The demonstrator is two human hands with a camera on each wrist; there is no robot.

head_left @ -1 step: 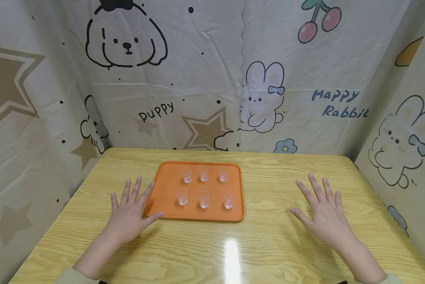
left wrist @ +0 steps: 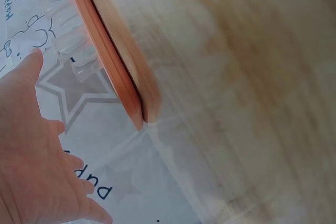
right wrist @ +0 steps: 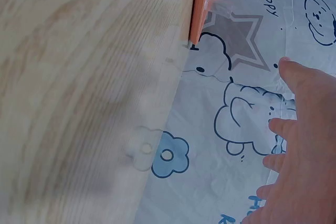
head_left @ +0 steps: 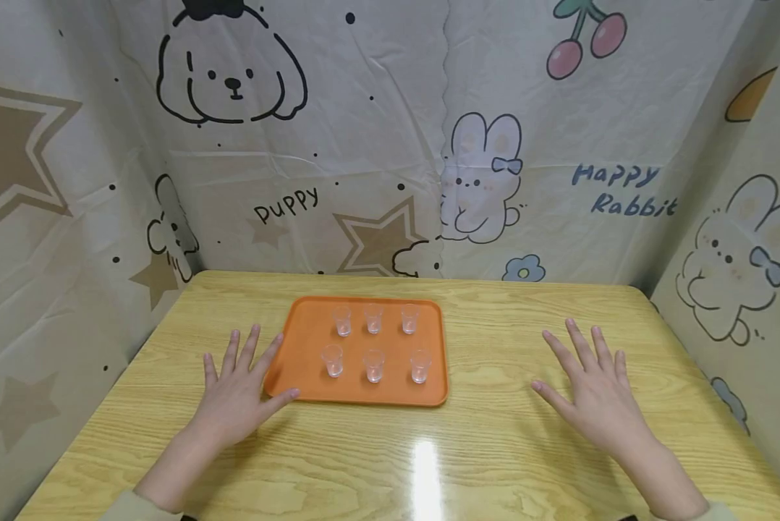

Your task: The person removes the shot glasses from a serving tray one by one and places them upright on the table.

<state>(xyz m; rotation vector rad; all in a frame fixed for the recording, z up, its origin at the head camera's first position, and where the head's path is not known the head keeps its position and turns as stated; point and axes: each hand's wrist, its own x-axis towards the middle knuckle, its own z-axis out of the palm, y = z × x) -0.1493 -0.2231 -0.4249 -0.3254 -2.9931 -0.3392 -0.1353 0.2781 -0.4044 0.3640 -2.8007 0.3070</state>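
An orange tray (head_left: 357,391) lies on the wooden table, left of its middle. Several small clear cups (head_left: 373,367) stand upright on it in two rows, and no contents can be made out in them. My left hand (head_left: 234,401) is spread palm down beside the tray's left end, fingers straight, with the index finger and thumb near its edge; whether they touch it I cannot tell. Well to the right of the tray, my right hand (head_left: 595,405) is spread too, holding nothing. Both wrist views show the hands with fingers extended and the tray's edge beyond them.
A light wooden table (head_left: 481,463) spans the lower view, with a bright glare streak near its front. Cloth printed with cartoon puppies, rabbits and stars (head_left: 364,145) hangs behind it and along both sides.
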